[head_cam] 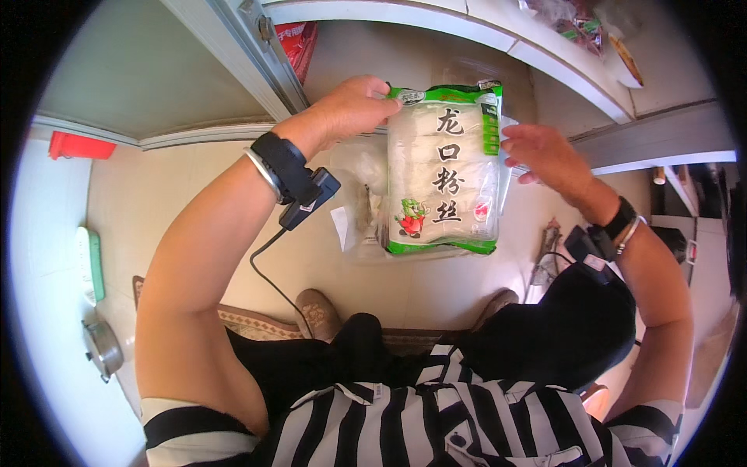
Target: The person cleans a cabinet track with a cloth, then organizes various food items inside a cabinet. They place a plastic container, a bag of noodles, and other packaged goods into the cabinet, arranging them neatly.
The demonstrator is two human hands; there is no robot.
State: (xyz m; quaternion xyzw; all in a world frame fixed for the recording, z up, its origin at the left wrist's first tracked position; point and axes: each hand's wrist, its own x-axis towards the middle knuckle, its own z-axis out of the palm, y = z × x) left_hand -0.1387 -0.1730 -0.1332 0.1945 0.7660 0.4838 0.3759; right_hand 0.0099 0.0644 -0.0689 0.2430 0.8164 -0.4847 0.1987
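Observation:
A clear plastic pack of dried white glass noodles with green ends, bold characters and a cartoon figure is upright in front of me. My left hand pinches its upper left corner between thumb and fingers. Beside its right edge is my right hand, fingers apart and curled, with the tips over a strip of pale translucent plastic. Whether they grip this plastic is not clear. Behind and left of the pack, clear plastic packaging shows, its contents mostly covered.
A white shelf edge curves above the pack. At upper left a metal-framed glass door stands near a red bag. A lidded steel pot and a red container lie left. Right of me is a dark patterned object.

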